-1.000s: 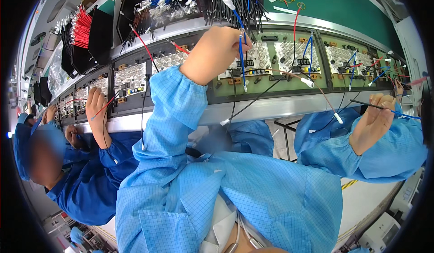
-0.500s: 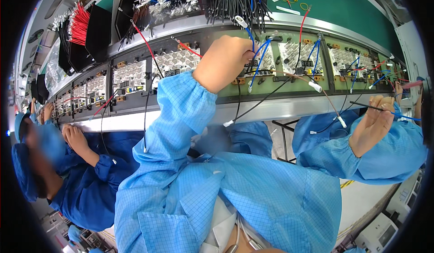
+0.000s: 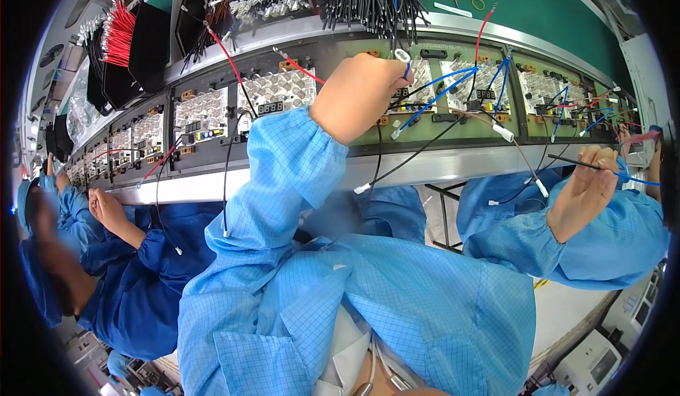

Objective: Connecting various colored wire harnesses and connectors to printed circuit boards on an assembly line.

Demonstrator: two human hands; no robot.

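My left hand (image 3: pixel 361 98) reaches over a green circuit board in the row. Its fingertips pinch a blue wire with a white connector (image 3: pixel 402 55) sticking up beside the thumb. The lower part of that wire is hidden by the hand. Close by, two blue wires (image 3: pixel 443 93) fan out across the board from one point. Off to the right, my right hand (image 3: pixel 588 183) is raised in front of the rail with fingers pinched on a wire (image 3: pixel 577 163), black at its left end and blue toward the right.
Bins of blue-and-black wires (image 3: pixel 372 3) and red wires (image 3: pixel 120 38) stand behind the boards. Loose wires with a white connector (image 3: pixel 503 133) hang over the metal rail (image 3: pixel 425 163). A co-worker's hand (image 3: pixel 110 212) is at the left; another blue-sleeved person (image 3: pixel 623 233) is at the right.
My left hand has shifted slightly right and down. The white connector it holds has come lower, close to the fingertips. My right hand keeps its place with the wire.
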